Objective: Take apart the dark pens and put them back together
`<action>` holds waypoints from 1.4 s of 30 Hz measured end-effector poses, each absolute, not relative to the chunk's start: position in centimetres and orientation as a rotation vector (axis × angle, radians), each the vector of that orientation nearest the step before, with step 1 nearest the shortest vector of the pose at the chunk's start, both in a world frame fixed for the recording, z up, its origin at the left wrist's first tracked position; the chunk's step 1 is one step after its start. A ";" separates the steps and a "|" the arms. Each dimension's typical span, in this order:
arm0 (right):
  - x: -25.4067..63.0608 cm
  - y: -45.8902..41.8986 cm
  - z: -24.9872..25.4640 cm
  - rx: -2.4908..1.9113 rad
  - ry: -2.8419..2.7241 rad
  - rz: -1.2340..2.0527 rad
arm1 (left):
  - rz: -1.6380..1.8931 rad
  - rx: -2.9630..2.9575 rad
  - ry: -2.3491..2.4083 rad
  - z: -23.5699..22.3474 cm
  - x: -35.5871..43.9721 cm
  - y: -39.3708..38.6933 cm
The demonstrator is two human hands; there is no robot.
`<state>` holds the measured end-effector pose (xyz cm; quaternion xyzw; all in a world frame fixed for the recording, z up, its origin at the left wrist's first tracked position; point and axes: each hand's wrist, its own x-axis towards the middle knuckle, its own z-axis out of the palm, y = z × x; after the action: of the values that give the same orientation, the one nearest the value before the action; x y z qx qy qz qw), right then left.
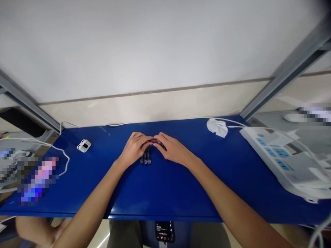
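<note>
Near the middle of the desk, my left hand (136, 146) and my right hand (167, 146) meet with fingers pinched. Between their fingertips lies a slim red-and-dark stick (154, 140), held level from both ends; its exact kind is too small to make out. Just below my left fingertips, several thin dark rods with grey ends (146, 161) rest side by side on the blue desktop (162, 193). Part of another dark piece shows by my right hand, mostly covered by it.
A small white gadget with a dark screen (84, 145) lies at left. Crumpled white tissue (217, 127) sits back right, beside a white cable and a large white panel with blue sockets (281, 155). Below the desk edge is a phone (164, 231). Another person's limb (36, 230) shows lower left.
</note>
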<state>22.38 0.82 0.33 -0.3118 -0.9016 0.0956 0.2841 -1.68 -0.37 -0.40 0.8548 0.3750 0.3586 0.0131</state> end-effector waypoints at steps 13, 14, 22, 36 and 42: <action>22.1 0.7 0.3 -0.865 -2.390 0.405 | 1.128 2.636 1.182 -0.6 -1.7 -0.3; 22.1 0.7 0.2 -0.863 -2.399 0.395 | 1.117 2.636 1.185 -0.7 -1.7 -0.3; 22.0 0.8 0.2 -0.867 -2.385 0.338 | 1.087 2.664 1.231 0.2 -1.8 -0.6; 22.3 1.6 -0.3 -0.855 -2.364 0.201 | 1.122 2.579 1.317 0.6 -2.3 -0.3; 22.4 1.6 -0.4 -0.882 -2.355 0.204 | 1.174 2.534 1.326 0.6 -2.4 -0.2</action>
<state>22.41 1.61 -0.41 -0.3331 -0.8890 0.0770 0.3045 -2.43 -0.20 0.58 0.8194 0.4288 0.3797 0.0247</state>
